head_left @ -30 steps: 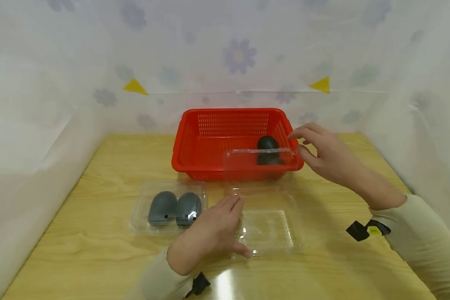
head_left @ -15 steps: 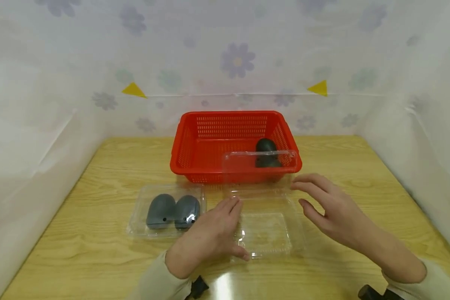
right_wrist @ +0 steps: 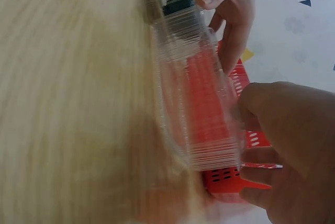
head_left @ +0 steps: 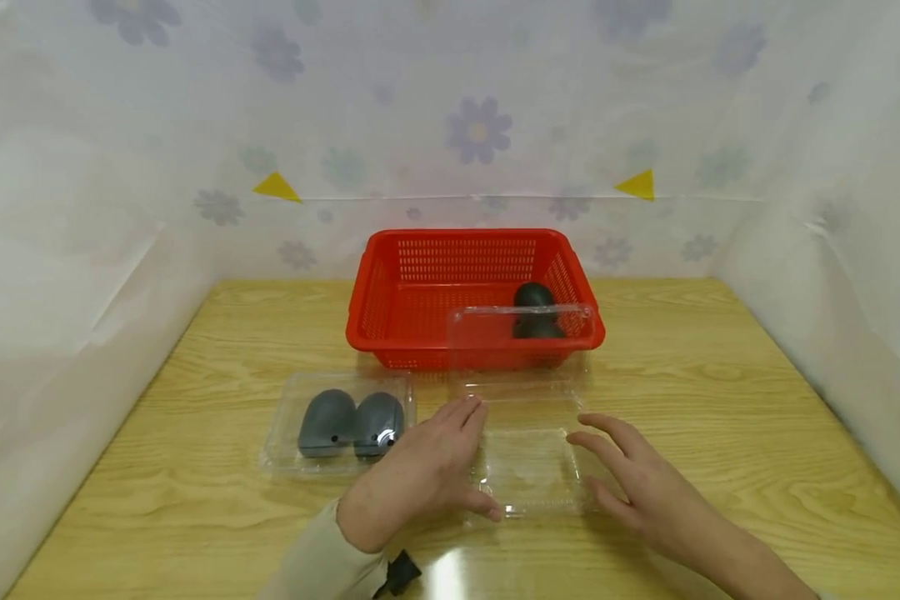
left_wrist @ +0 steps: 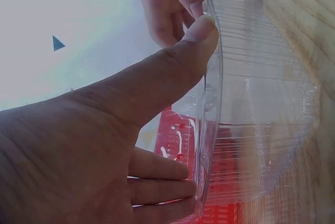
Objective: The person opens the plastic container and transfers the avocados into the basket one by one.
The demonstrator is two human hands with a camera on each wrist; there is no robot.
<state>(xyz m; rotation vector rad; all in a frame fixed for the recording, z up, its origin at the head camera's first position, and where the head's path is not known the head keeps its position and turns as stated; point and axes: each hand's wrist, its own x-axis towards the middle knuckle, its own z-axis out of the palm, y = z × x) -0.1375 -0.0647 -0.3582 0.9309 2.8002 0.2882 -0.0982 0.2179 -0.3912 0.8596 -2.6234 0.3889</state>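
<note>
A clear plastic box [head_left: 532, 471] stands with its lid [head_left: 521, 354] raised in front of the red basket. My left hand [head_left: 423, 471] rests on the box's left rim with thumb and fingers spread; the left wrist view shows the thumb [left_wrist: 201, 30] against that rim. Around the right edge is my right hand [head_left: 645, 492], fingers apart and loosely bent; in the right wrist view its fingers [right_wrist: 256, 174] are beside the rim, contact unclear. To the left, another clear box [head_left: 281, 433] holds two dark grey rounded objects [head_left: 328, 423], partly behind my left hand.
Behind the boxes sits a red perforated basket [head_left: 435, 340] with two dark rounded objects [head_left: 534, 296] at its right end, seen partly through the raised lid. A floral sheet [head_left: 480, 75] encloses the back and sides of the wooden table [head_left: 720, 375].
My right hand has come from the basket's right rim down and toward me to the open box's right side. My left hand has stayed on the box.
</note>
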